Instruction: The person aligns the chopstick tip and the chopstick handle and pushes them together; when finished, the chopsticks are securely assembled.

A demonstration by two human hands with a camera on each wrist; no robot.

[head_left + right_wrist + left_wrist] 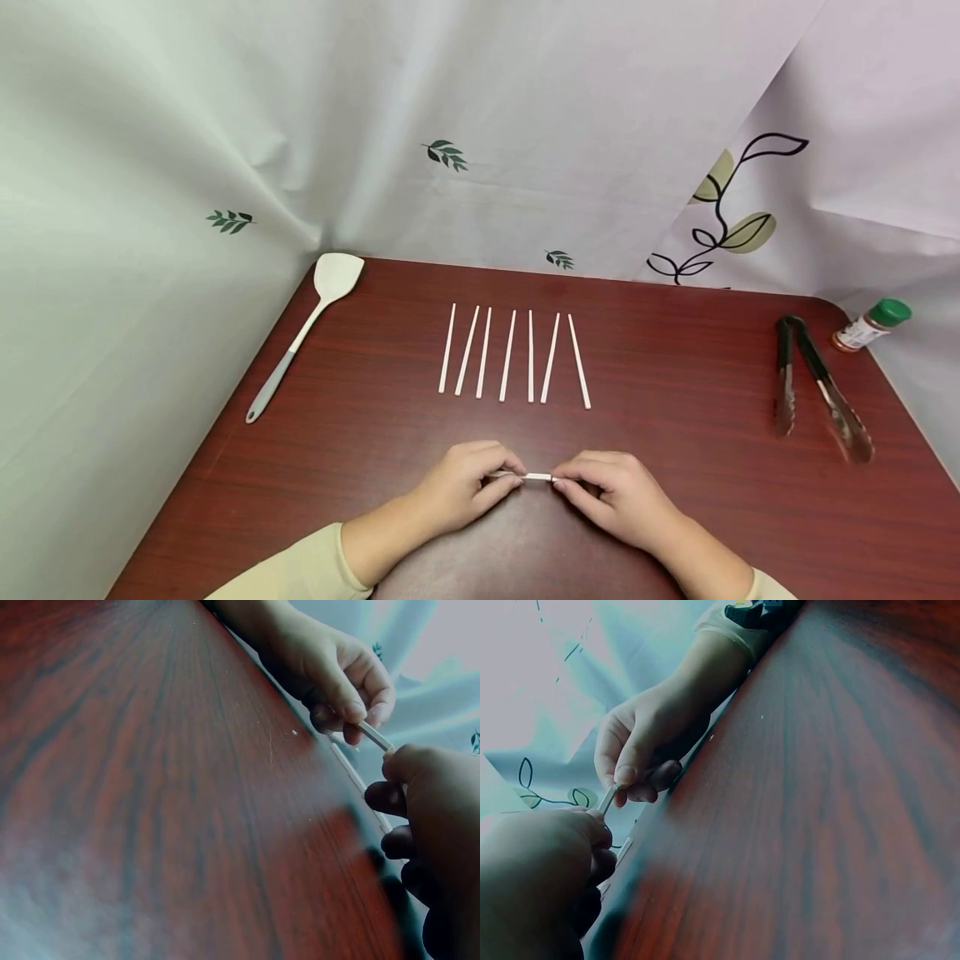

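Observation:
A slim white chopstick (537, 477) lies crosswise between my two hands near the table's front. My left hand (468, 483) pinches it between thumb and fingers, which cover much of its left part. At its right end my right hand (618, 492) pinches the tip with thumb and forefinger. Only a short length shows between the hands. Both wrist views show the fingertips close together on the chopstick (375, 736). Beyond the hands, several more white chopsticks (530, 358) lie in a loose row, pointing away from me, some of them slanted.
A white spatula (337, 277) with a grey handle lies along the left edge of the dark red table (360, 383). Black-handled metal tongs (813, 356) lie spread at right. Near the back right corner is a seasoning bottle (859, 334) with a green cap. Patterned curtains (510, 192) surround the table.

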